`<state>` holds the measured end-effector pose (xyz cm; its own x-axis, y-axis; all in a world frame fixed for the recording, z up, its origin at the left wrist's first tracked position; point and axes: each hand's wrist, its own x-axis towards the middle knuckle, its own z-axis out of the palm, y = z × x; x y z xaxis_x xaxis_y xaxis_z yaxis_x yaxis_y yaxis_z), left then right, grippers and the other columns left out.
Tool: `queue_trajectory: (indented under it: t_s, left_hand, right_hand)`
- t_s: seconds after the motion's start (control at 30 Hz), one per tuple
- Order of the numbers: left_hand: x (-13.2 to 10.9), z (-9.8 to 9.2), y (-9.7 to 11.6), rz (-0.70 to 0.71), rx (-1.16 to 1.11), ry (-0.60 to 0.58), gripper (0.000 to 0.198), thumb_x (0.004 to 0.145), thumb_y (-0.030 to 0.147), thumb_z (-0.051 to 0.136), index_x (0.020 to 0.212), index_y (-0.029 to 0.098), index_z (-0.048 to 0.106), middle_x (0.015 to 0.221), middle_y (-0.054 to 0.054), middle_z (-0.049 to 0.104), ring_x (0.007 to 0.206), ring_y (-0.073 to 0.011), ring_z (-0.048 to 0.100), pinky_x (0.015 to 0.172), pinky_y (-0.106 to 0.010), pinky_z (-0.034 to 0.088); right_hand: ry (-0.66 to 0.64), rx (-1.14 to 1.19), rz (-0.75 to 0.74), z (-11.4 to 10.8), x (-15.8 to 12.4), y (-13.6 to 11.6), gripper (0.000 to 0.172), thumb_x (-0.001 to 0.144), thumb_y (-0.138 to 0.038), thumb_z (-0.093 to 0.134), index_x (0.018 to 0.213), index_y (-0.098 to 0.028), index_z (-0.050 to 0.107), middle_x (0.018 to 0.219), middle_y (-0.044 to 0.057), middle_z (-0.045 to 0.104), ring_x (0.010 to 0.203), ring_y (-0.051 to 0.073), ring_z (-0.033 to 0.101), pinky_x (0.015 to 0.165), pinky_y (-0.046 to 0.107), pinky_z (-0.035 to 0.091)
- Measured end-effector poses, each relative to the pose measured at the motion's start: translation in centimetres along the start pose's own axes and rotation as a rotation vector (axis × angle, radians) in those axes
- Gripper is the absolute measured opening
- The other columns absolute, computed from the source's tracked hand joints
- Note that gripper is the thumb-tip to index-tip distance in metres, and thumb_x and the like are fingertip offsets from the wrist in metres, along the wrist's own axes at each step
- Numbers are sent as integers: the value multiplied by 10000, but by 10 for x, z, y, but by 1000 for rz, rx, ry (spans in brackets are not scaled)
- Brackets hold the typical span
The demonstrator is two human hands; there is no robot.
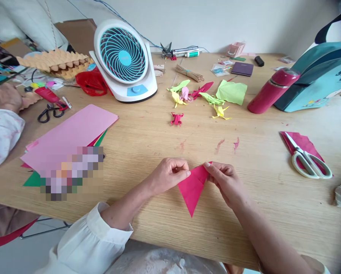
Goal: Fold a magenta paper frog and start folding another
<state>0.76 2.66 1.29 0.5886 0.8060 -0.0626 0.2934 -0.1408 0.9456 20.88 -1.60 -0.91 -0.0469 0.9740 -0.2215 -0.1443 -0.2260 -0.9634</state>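
A folded piece of red origami paper hangs between my hands above the near part of the table, its pointed end down toward me. My left hand pinches its upper left corner between thumb and fingers. At the upper right corner, my right hand grips it with the thumb on top; some of those fingers are hidden behind the paper. Beyond my hands lies a small red origami frog. Two small red marks or scraps lie on the wood to its right.
White-handled scissors lie on red paper at the right. Pink sheets are stacked at the left, near another person's hand. A fan, folded paper figures, a red thermos and a teal bag stand farther back.
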Motion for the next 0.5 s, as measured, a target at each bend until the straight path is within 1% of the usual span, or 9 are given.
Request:
queue_trajectory:
  t_s: [0.07, 0.13, 0.17, 0.2, 0.23, 0.3, 0.37, 0.43, 0.5]
  left_hand:
    - [0, -1, 0, 2, -17, 9, 243, 824, 180, 527, 595, 155, 448, 598, 54, 398, 574, -75, 360, 549, -235, 263]
    - [1, -2, 0, 7, -25, 10, 241, 815, 166, 521, 589, 155, 438, 601, 54, 391, 577, -75, 352, 550, -238, 257]
    - [1, -3, 0, 9, -26, 3, 238, 811, 157, 518, 587, 155, 437, 603, 53, 393, 579, -76, 354, 552, -239, 257]
    - [1, -3, 0, 11, -27, -6, 231, 806, 149, 515, 588, 155, 441, 605, 52, 399, 583, -77, 361, 556, -239, 262]
    - [0, -3, -1, 14, -26, -14, 224, 803, 144, 514, 589, 154, 447, 607, 51, 408, 587, -78, 369, 560, -238, 268]
    - [0, -2, -1, 28, -15, -22, 218, 796, 134, 518, 588, 152, 453, 611, 49, 423, 597, -80, 383, 568, -236, 278]
    - [0, -2, -1, 42, -5, -29, 217, 798, 137, 523, 590, 151, 464, 619, 45, 439, 607, -83, 398, 573, -232, 288]
    - [1, -1, -2, 38, 0, -39, 226, 824, 172, 531, 603, 150, 485, 625, 43, 446, 611, -85, 409, 572, -229, 294]
    - [2, -1, -2, 12, -4, -30, 255, 857, 241, 539, 621, 151, 502, 624, 42, 438, 607, -88, 406, 571, -229, 296]
  right_hand:
    - [111, 79, -32, -5, 1, -4, 319, 816, -485, 714, 693, -192, 734, 623, 13, 607, 602, 118, 489, 589, 245, 415]
    - [189, 144, -61, -8, 1, -8, 273, 813, -487, 719, 857, -222, 770, 766, 27, 675, 669, 118, 537, 636, 234, 452]
    - [180, 152, -65, -8, 1, -10, 290, 816, -500, 714, 931, -239, 766, 842, 29, 690, 706, 120, 554, 658, 235, 464]
    - [143, 141, -58, -7, 0, -11, 316, 817, -515, 710, 987, -252, 755, 891, 27, 692, 731, 122, 564, 672, 238, 470]
    - [87, 115, -39, -4, -1, -11, 342, 810, -527, 715, 1017, -256, 743, 893, 23, 687, 733, 124, 565, 669, 241, 468]
    - [-42, 51, 20, 3, -2, -10, 360, 771, -532, 752, 956, -223, 740, 786, 10, 662, 677, 120, 546, 627, 240, 443]
    - [-132, 8, 67, 10, -3, -8, 349, 708, -505, 811, 787, -175, 724, 650, -5, 616, 596, 105, 501, 574, 237, 401]
    - [-157, -1, 77, 13, -3, -7, 355, 671, -480, 839, 674, -157, 690, 584, -10, 591, 556, 99, 475, 550, 241, 379]
    - [-106, 3, 44, 12, -2, -6, 342, 685, -470, 830, 661, -160, 687, 572, -10, 594, 550, 103, 477, 551, 248, 381]
